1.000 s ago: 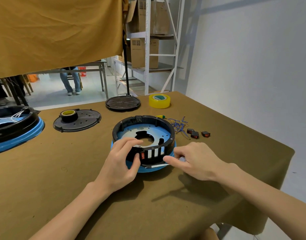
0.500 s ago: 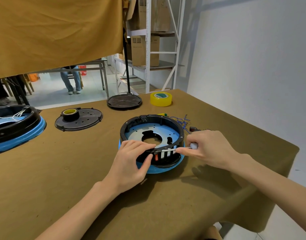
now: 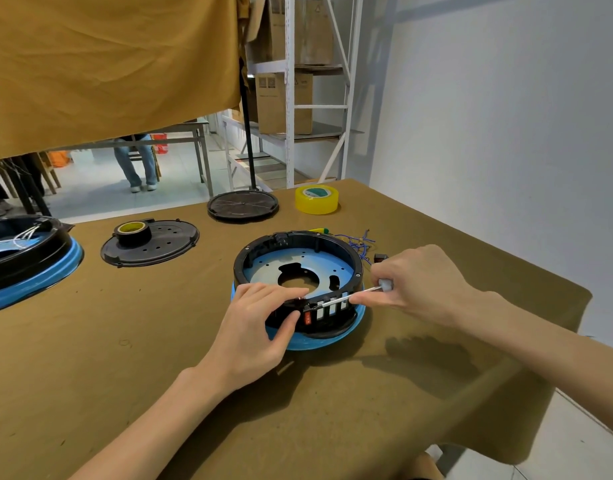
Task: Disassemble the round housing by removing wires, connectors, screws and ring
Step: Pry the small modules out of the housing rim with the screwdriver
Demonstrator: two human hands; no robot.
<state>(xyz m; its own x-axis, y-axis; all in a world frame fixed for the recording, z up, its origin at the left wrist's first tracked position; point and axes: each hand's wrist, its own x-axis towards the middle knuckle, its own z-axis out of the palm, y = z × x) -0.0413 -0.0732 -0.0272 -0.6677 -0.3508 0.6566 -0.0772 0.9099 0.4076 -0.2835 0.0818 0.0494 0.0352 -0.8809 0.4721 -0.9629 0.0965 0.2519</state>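
Head view: left hand (image 3: 253, 327) fingers curled on round housing (image 3: 298, 268) rim, right hand (image 3: 416, 282) fingers around screwdriver (image 3: 353, 295).

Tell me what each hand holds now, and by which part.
The right hand grips a screwdriver by its handle. The left hand grips the round housing at its near rim.

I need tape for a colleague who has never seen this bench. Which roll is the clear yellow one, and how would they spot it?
On the brown cloth-covered table, look to the far edge, right of the flat black ribbed disc. The clear yellow tape roll lies there alone. The other roll is black and sits on a perforated black lid.
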